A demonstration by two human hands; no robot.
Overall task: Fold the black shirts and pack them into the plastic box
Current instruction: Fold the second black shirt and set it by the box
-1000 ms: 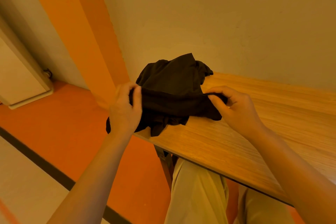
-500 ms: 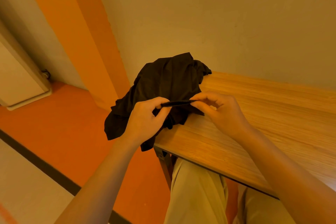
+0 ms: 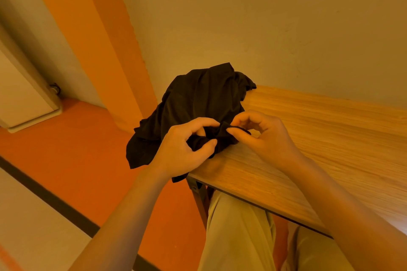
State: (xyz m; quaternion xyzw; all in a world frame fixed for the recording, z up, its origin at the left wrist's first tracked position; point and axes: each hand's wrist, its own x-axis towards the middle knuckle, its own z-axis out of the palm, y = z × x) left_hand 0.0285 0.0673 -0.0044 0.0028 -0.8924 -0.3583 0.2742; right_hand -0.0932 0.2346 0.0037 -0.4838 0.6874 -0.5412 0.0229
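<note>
At the left end of the counter point(image 3: 319, 130), a crumpled black shirt point(image 3: 198, 103) lies heaped across the corner, part of it spilling over the left edge and hanging above the orange floor point(image 3: 72, 152). Both hands meet at the near side of the heap. The left hand point(image 3: 185, 149) has its fingers curled round a gathered fold of the cloth; the right hand point(image 3: 262, 136) pinches a thin edge of the same cloth between thumb and forefinger, its other fingers loosely bent. The two grips sit almost touching, so the bulk of the shirt lies beyond and to the left of the hands, toward the wall point(image 3: 264, 28). No long axis can be read from the bunched fabric. Judged from this, the shirt is not yet spread and folding has not begun; the coming move likely calls for drawing the held edge apart. Open counter runs to the right of the hands, whereas the left edge offers none. The plastic box is not in view. The person's knees point(image 3: 242, 237) sit under the near edge.
</note>
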